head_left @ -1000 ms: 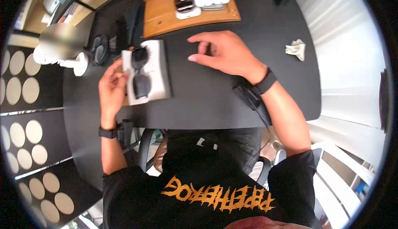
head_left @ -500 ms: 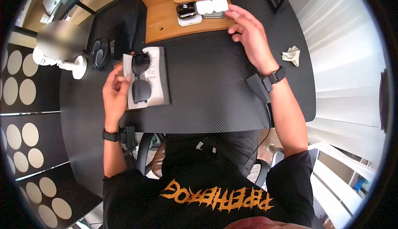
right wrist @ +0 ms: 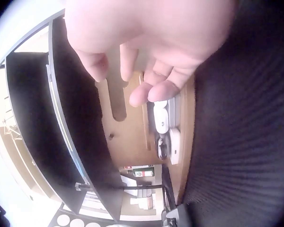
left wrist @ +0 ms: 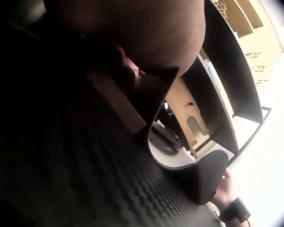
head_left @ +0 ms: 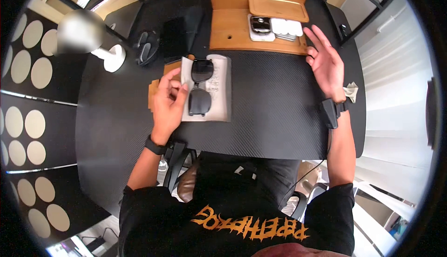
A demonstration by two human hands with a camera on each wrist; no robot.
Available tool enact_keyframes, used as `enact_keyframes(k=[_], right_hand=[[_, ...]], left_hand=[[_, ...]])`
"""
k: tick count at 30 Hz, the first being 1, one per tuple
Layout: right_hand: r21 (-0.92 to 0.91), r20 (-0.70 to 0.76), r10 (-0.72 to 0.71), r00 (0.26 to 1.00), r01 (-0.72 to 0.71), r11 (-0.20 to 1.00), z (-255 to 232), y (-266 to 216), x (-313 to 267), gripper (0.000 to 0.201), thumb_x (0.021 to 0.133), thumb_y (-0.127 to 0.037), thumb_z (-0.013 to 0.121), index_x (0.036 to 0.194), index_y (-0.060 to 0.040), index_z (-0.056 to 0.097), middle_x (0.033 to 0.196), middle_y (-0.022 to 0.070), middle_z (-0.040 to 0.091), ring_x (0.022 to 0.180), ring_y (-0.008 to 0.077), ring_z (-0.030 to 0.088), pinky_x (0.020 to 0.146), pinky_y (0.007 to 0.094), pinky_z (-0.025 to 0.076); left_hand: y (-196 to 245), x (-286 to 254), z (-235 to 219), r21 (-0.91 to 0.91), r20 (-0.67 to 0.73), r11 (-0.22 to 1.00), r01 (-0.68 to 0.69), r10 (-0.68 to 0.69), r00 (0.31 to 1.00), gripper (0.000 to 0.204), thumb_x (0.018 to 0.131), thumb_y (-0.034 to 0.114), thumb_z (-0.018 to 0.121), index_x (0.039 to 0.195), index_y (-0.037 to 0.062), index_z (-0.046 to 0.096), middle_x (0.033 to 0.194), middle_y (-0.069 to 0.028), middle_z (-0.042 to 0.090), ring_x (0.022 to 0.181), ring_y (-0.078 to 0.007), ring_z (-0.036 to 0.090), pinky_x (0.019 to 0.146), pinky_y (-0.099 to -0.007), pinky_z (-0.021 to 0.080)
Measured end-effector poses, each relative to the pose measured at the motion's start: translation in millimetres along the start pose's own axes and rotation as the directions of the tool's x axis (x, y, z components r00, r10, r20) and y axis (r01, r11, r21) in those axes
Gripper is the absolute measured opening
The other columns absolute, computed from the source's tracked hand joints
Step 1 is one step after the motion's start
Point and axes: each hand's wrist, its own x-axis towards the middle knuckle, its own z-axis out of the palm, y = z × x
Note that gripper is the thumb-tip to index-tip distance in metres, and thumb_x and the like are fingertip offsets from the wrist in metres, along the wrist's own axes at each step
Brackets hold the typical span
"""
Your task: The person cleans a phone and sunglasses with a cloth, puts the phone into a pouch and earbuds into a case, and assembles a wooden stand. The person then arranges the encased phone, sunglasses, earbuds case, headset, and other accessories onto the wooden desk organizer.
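Observation:
An open glasses case (head_left: 223,99) with a pale lining lies on the black table, dark sunglasses (head_left: 199,101) resting in it. My left hand (head_left: 168,110) pinches its raised left flap between thumb and fingers; in the left wrist view the case (left wrist: 210,177) curves away from that hand (left wrist: 132,28). Something brown (head_left: 152,95) lies under and beside the left hand. My right hand (head_left: 329,71), holding nothing, hovers with fingers spread loosely by the right end of a wooden organizer (head_left: 228,40). In the right wrist view the fingers of this hand (right wrist: 156,33) hang in front of the organizer (right wrist: 128,146).
The organizer holds a dark watch (head_left: 260,25) on a white block and white cases (head_left: 286,26). Black items (head_left: 146,50) and a white lamp stand (head_left: 114,59) are at the back left. A crumpled cloth (head_left: 351,92) lies by the right wrist. Shelf posts rise behind.
The head view has shifted, moving the scene rightward. My right hand has gone from the middle of the table to the organizer's right end, its fingers spreading. The left hand stays at the case flap.

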Motion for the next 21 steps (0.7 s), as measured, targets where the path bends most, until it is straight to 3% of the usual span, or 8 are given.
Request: enact_keyframes(k=[2,11,15,20,21], right_hand=[[0.018,0.01,0.002,1.0,-0.003,1.0,-2,-3,3,0.065,0.108,-0.03,0.054,0.164,-0.0021,0.037,0.164,0.0134,0.047,0.099,0.0141,0.062,0.084,0.0274,0.052],[0.303,0.015,0.075,0.997,-0.076,0.95,-14,-9,30,0.065,0.109,-0.029,0.056,0.16,0.0051,0.037,0.154,0.0253,0.052,0.099,0.0205,0.064,0.087,0.0332,0.055],[0.315,0.054,0.115,0.992,-0.126,0.941,-21,-8,40,0.065,0.11,-0.029,0.056,0.16,0.007,0.037,0.148,0.0238,0.058,0.099,0.0206,0.065,0.089,0.0312,0.056],[0.281,0.059,0.138,0.989,-0.149,0.948,-25,-11,46,0.068,0.112,-0.032,0.053,0.163,0.007,0.032,0.154,0.021,0.052,0.094,0.0173,0.06,0.081,0.0286,0.054],[0.275,-0.009,0.14,0.99,-0.132,0.952,-18,-12,44,0.068,0.112,-0.032,0.053,0.163,0.0074,0.031,0.155,0.021,0.05,0.089,0.015,0.057,0.077,0.0272,0.052]], left_hand=[[-2,-2,-2,0.02,0.019,1.0,0.011,-0.011,1.0,0.048,0.101,0.0,0.068,0.147,0.0019,0.055,0.094,0.0008,0.065,0.078,-0.004,0.056,0.071,-0.0212,0.046],[-2,-2,-3,0.057,0.023,0.998,0.013,-0.014,1.0,0.047,0.1,-0.001,0.068,0.146,0.0018,0.056,0.091,0.0016,0.065,0.072,-0.0034,0.055,0.067,-0.0215,0.045],[4,-2,-2,0.132,-0.017,0.991,-0.022,0.025,1.0,0.045,0.098,0.004,0.071,0.142,0.0041,0.061,0.086,0.0011,0.068,0.067,-0.0049,0.057,0.062,-0.0246,0.047],[8,-2,-3,0.14,-0.006,0.99,-0.022,0.023,1.0,0.047,0.096,0.006,0.074,0.141,0.0048,0.061,0.083,0.0012,0.066,0.064,-0.0074,0.057,0.06,-0.0265,0.047],[9,-2,-3,0.153,-0.009,0.988,-0.017,0.018,1.0,0.047,0.096,0.006,0.074,0.141,0.0047,0.061,0.082,0.001,0.065,0.064,-0.0074,0.057,0.06,-0.0265,0.047]])
